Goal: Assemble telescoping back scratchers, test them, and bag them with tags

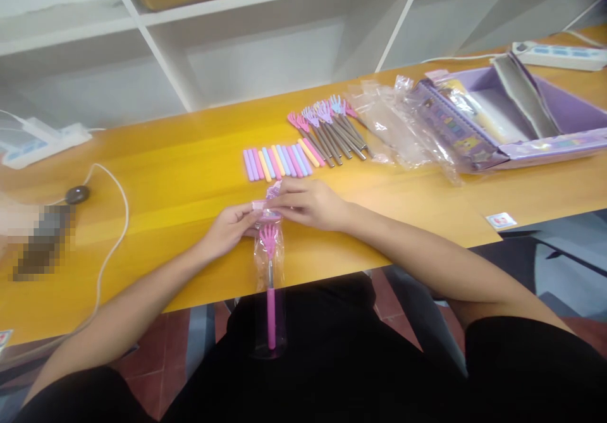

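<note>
A pink hand-shaped back scratcher (270, 303) with a metal rod lies inside a clear plastic bag (279, 265), hanging over the table's front edge. My left hand (231, 224) pinches the bag's upper end from the left. From the right, my right hand (310, 203) has its fingers closed on the same end, at a purple and pink printed header. Just beyond my hands lies a row of pastel handle tubes (277, 160). Behind and to its right is a pile of scratcher heads on metal rods (332, 126).
Clear plastic bags (393, 122) lie beside a purple display box (554, 104) on the right. Power strips sit at the far left (47, 141) and far right (559, 55). A white cable (124, 220) curves across the left side. White shelving (265, 50) stands behind the table.
</note>
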Demonstrator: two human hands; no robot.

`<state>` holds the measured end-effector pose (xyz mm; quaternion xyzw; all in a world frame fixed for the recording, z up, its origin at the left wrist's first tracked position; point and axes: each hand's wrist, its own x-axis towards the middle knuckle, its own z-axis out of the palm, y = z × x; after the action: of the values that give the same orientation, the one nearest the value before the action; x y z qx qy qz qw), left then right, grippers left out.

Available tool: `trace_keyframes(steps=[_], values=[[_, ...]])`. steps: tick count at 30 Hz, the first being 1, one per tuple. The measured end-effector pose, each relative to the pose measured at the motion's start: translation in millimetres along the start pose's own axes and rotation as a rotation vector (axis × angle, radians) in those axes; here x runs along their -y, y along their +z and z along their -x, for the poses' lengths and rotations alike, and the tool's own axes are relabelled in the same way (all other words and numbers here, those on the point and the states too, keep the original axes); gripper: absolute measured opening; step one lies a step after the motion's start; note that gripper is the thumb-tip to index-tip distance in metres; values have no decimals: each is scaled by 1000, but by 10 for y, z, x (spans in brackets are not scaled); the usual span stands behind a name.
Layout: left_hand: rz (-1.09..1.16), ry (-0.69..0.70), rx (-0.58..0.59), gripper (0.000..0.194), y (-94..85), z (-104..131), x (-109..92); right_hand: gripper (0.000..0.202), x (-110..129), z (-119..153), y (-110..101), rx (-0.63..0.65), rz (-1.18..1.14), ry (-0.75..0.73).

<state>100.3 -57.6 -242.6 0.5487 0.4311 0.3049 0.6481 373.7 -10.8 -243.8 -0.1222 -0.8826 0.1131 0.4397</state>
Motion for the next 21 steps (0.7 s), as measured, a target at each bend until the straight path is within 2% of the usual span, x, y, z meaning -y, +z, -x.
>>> trace_keyframes(steps=[4,7,10,14,21], values=[[43,-35,-11,65,9,8,3,22,-16,15,-3,60,84,-14],[59,-51,-42,67,47,9,23,23,-22,1,-7,56,77,-11],[64,-20,-96,64,73,2,55,26,-38,3,-4,53,42,8],[99,14,-129,58,72,-10,75,27,-72,49,-15,136,88,53],[214,20,-37,62,105,17,-3,27,-52,50,-54,166,182,24]])
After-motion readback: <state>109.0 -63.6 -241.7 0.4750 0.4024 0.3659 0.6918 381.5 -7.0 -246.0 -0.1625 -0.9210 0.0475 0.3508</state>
